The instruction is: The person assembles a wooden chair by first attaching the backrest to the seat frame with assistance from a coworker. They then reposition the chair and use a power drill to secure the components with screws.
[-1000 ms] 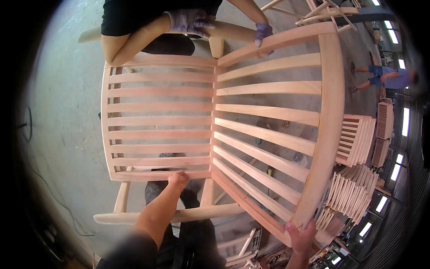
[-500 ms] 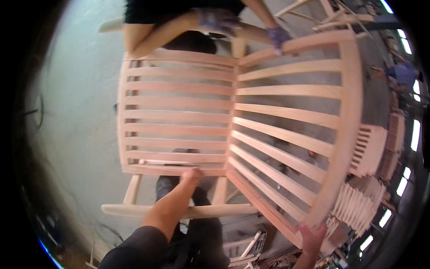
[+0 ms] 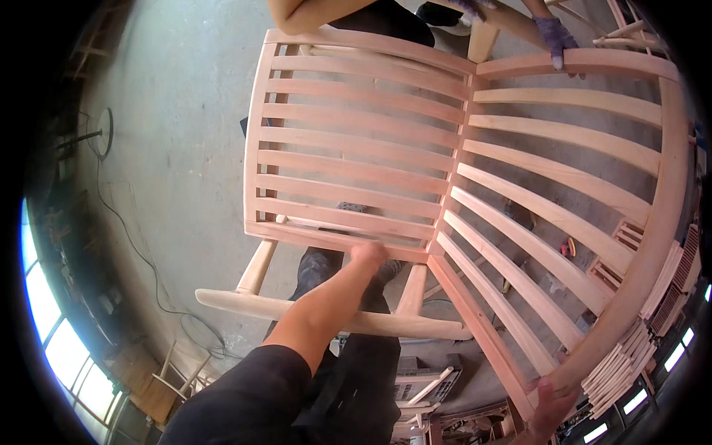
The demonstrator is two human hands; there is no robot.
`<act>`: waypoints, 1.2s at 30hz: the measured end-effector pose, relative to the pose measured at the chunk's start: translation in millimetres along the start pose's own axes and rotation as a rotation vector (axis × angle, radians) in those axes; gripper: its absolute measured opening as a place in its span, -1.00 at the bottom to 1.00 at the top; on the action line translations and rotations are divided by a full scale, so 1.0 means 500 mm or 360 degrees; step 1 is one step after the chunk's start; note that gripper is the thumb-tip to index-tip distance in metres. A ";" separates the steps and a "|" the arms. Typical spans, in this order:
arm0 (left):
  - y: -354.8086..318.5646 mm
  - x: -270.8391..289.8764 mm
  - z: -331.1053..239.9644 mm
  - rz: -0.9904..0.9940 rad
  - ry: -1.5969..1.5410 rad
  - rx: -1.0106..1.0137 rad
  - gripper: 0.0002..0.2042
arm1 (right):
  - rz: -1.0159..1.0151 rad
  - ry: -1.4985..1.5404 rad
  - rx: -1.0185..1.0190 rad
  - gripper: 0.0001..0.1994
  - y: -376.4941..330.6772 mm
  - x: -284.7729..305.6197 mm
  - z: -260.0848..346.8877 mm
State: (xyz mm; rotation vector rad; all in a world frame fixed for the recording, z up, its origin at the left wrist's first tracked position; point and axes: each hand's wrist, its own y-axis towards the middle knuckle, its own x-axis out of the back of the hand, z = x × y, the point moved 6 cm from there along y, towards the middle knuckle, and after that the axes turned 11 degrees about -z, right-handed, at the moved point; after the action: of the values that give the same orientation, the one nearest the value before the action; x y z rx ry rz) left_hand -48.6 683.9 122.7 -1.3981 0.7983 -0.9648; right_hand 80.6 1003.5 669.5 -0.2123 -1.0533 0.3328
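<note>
A large unpainted wooden chair frame [image 3: 256, 148] fills the middle, with slats across its seat and its backrest [image 3: 671, 185]. My left hand [image 3: 369, 256] is closed around the near side rail of the seat, its fingertips partly hidden behind the rail. At the near outer corner of the backrest, my right hand [image 3: 552, 404] grips the wood, with the fingers wrapped around it. A pale wooden armrest [image 3: 237, 300] with short posts runs below my left forearm. Across the frame, a co-worker's purple-gloved hand [image 3: 556, 41] holds the far edge of the backrest.
Grey concrete floor [image 3: 178, 111] surrounds the frame, with a dark cable [image 3: 137, 245] lying on it at left. Stacked slatted wooden parts [image 3: 619, 371] stand at right. A dark crate [image 3: 426, 378] with wood pieces sits near my legs. Bright windows [image 3: 44, 297] show at far left.
The whole view has shifted, and the chair frame now appears farther right and higher. Both my hands keep their hold on it. The co-worker's gloved hand stays on the far edge.
</note>
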 end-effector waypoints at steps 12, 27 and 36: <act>0.012 0.010 -0.029 -0.0016 0.0138 0.0036 -0.97 | 0.0025 0.0203 -0.0023 -0.38 -0.013 -0.025 0.047; -0.007 0.001 -0.027 -0.0056 0.0369 0.0111 -0.89 | 0.0014 0.0066 0.0004 -0.43 -0.015 -0.023 0.054; 0.081 0.047 -0.028 -0.0019 -0.0063 0.0292 -0.84 | -0.0035 0.0096 -0.0030 -0.46 -0.018 -0.027 0.070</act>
State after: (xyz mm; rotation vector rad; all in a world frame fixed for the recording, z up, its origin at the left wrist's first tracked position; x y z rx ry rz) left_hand -48.2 654.3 84.1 -1.2603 0.6556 -0.9914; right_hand 45.4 990.4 678.2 -0.2264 -0.9990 0.2951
